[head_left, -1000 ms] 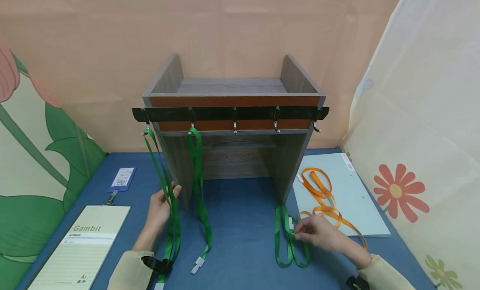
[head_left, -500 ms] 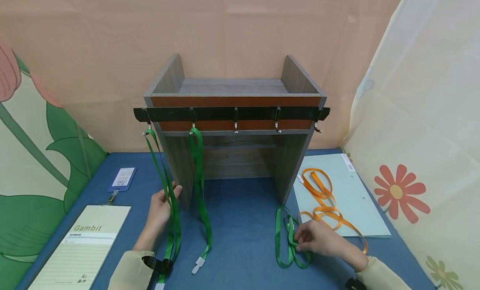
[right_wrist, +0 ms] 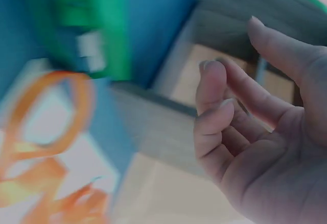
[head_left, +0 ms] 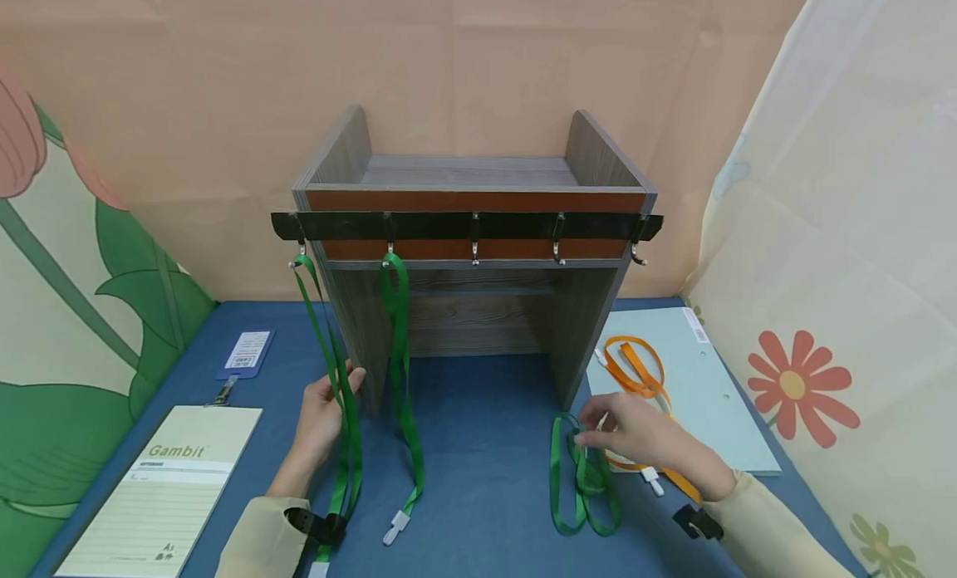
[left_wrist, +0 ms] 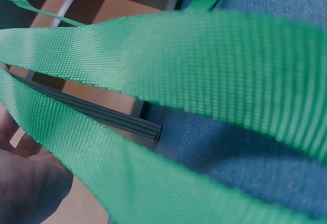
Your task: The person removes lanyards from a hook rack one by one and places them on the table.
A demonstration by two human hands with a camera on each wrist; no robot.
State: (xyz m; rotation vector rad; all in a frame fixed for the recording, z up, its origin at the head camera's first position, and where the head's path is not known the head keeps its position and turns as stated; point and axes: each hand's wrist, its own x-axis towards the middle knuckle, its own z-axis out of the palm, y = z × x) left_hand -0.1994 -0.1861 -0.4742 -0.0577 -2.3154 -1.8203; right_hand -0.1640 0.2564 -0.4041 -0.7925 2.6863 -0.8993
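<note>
My left hand (head_left: 320,416) is at the outer left side panel (head_left: 364,329) of a grey wooden shelf, its fingertips by the panel edge. A green lanyard (head_left: 344,404) hangs from the leftmost hook, across that hand; in the left wrist view its straps (left_wrist: 204,66) partly cover the hand (left_wrist: 30,183). Over a loose green lanyard (head_left: 558,478) on the table, my right hand (head_left: 635,433) hovers. In the right wrist view the right hand (right_wrist: 260,137) has loosely bent fingers and holds nothing; whether it touches the lanyard is unclear.
A black hook rail (head_left: 516,226) crosses the shelf; another green lanyard (head_left: 400,345) hangs from its second hook. An orange lanyard (head_left: 631,366) lies on a pale folder (head_left: 718,404) at right. A notepad clipboard (head_left: 168,487) and blue badge (head_left: 246,354) lie left.
My right hand has moved up and slightly left from beside the loose green lanyard, its fingers loosened. A white clip now shows under the right wrist. The left hand has stayed in place.
</note>
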